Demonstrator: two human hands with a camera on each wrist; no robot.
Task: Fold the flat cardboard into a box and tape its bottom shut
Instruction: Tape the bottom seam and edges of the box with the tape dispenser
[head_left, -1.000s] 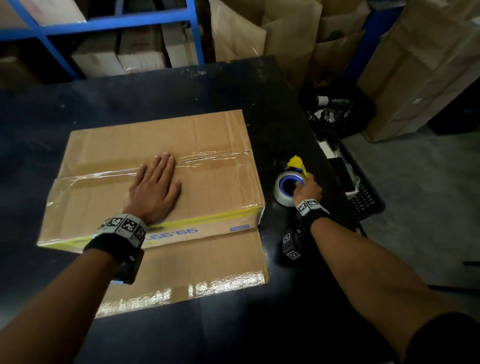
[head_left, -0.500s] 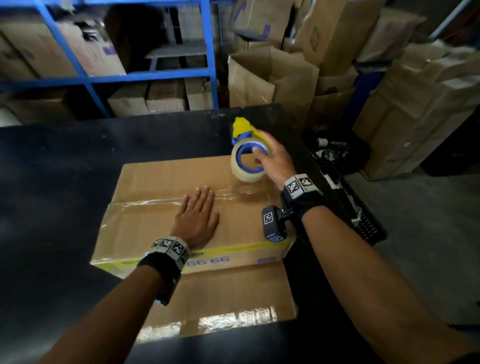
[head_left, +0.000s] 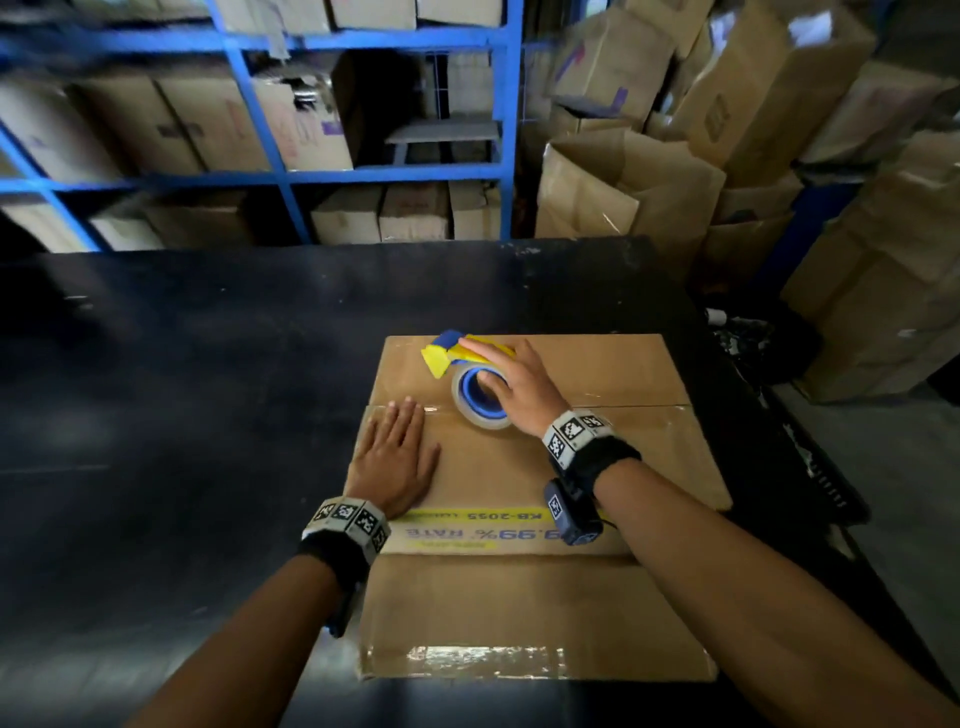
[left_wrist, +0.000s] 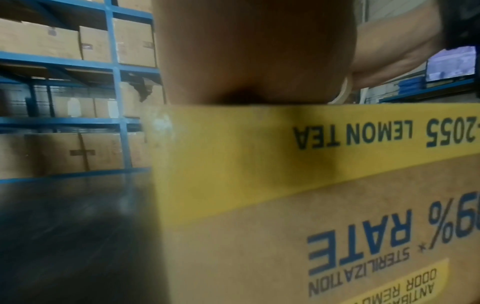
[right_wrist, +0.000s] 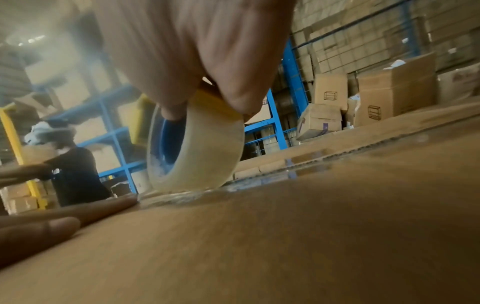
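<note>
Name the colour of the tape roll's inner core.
Blue core, clearest in the head view.

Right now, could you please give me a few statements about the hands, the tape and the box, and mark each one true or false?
1. The right hand holds the tape on the box. True.
2. The left hand lifts a flap. False: it lies flat on the box top.
3. The tape stands on the bare table. False: it touches the box at the seam.
4. The box print reads upside down. True.
</note>
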